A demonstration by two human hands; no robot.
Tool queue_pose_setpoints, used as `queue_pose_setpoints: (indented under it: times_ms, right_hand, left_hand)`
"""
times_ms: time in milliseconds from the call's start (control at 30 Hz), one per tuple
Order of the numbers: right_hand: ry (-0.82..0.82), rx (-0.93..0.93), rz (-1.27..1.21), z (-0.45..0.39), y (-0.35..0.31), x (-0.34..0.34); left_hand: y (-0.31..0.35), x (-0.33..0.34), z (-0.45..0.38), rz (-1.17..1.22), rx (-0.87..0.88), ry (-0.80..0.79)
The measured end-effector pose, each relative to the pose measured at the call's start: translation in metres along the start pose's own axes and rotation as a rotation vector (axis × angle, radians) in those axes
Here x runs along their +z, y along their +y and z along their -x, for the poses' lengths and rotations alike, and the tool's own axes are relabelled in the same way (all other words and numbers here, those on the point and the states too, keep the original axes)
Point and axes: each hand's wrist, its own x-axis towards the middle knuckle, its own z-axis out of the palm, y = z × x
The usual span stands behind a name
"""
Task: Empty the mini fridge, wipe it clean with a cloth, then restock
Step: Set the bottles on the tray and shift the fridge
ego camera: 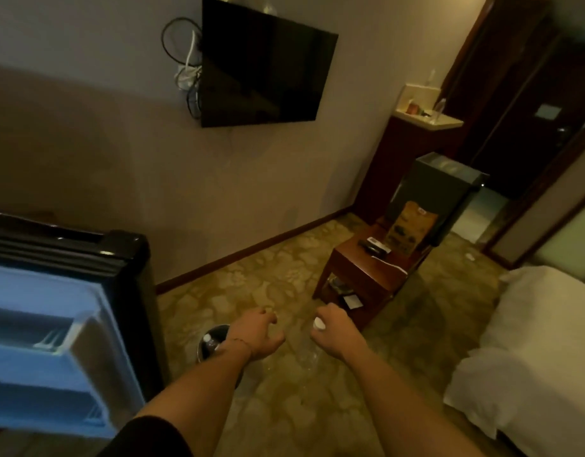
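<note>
Both forearms reach fwd over the patterned beige-gold carpet (284,407). L hand (256,334): fingers spread apart and curled, empty, palm down. R hand (332,333): fingers clamped round the neck of a clear plastic bottle w/ white cap (318,324); body of bottle hangs below the hand, blurred, so fill level cannot be told.

Near L: open mini fridge door w/ pale blue-white moulded shelves (54,341), black edge and seal; door shelves that show look bare. Fridge interior out of view.

Just beyond L wrist: small dark round bin on the floor (208,344), a second clear capped bottle (208,340) lying in it.

Mid: low reddish-brown wooden side table (360,268), dark remote and a tan printed paper bag (410,229) on top. R edge: bed w/ white sheet (531,341).

Far: black flat TV on the wall (264,67), cables bunched at its L side; dark wooden cabinet w/ pale top (426,118), small items on it, poss. another bottle – too small to be sure.
</note>
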Motion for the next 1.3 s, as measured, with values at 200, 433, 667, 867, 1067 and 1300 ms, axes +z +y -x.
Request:
queue_pose_setpoints:
  times_ms: [200, 433, 667, 867, 1067, 1300]
  right_hand:
    - [-0.036, -0.081, -0.005, -0.09, 0.009, -0.01]
    - [-0.184, -0.285, -0.014, -0.204, -0.004, 0.017]
    - [-0.373, -0.63, 0.066, -0.308, -0.033, 0.048]
    - [-0.457, -0.792, 0.143, -0.357, -0.034, 0.093]
    - [-0.472, -0.822, 0.175, -0.394, -0.009, 0.183]
    - [-0.514, -0.746, 0.137, -0.447, 0.024, 0.338]
  left_hand:
    - [-0.016, -0.009, -0.068, 0.02, -0.107, -0.001]
    - [-0.07, -0.02, -0.111, 0.096, -0.379, 0.055]
    - [-0.096, -0.009, -0.137, 0.177, -0.783, 0.225]
    - [-0.095, 0.03, -0.165, 0.289, -0.942, 0.334]
    - [-0.141, 0.104, -0.199, 0.293, -0.986, 0.335]
    - [-0.226, 0.233, -0.246, 0.248, -0.992, 0.314]
